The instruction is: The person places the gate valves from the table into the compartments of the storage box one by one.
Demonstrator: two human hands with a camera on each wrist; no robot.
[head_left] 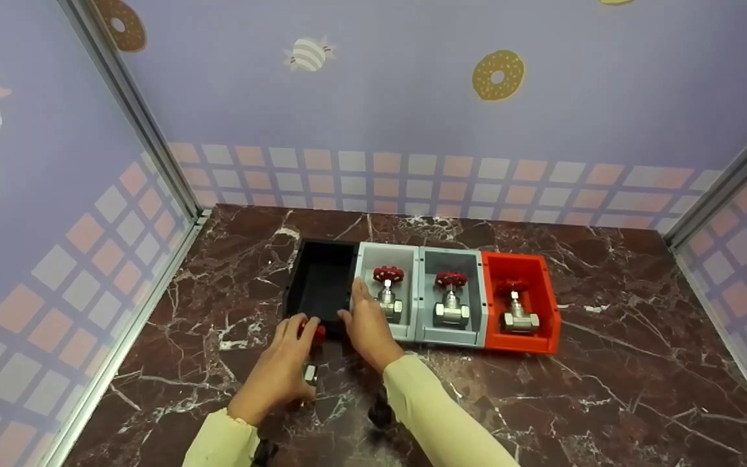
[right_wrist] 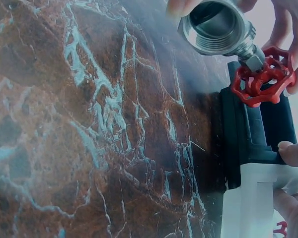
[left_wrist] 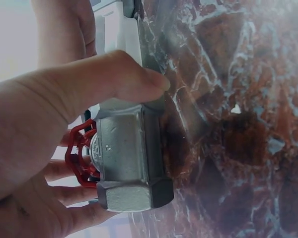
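Note:
My left hand [head_left: 276,370] holds a metal valve [left_wrist: 123,148] with a red handwheel [right_wrist: 264,79], just in front of the black bin [head_left: 323,279]. The left wrist view has the thumb across the steel body and the other fingers around the handwheel side. One threaded end faces the camera in the right wrist view. My right hand [head_left: 371,327] grips the adjoining walls of the black bin and the white bin [head_left: 406,259], its thumb on the black side and its fingers on the white side. No valve shows inside the black bin.
Right of the black bin, the white, grey [head_left: 450,258] and red-orange [head_left: 545,292] bins join in a row, each with a similar valve inside. They stand on a dark red marbled tabletop [head_left: 639,363]. Patterned panels [head_left: 406,117] close off the back and sides.

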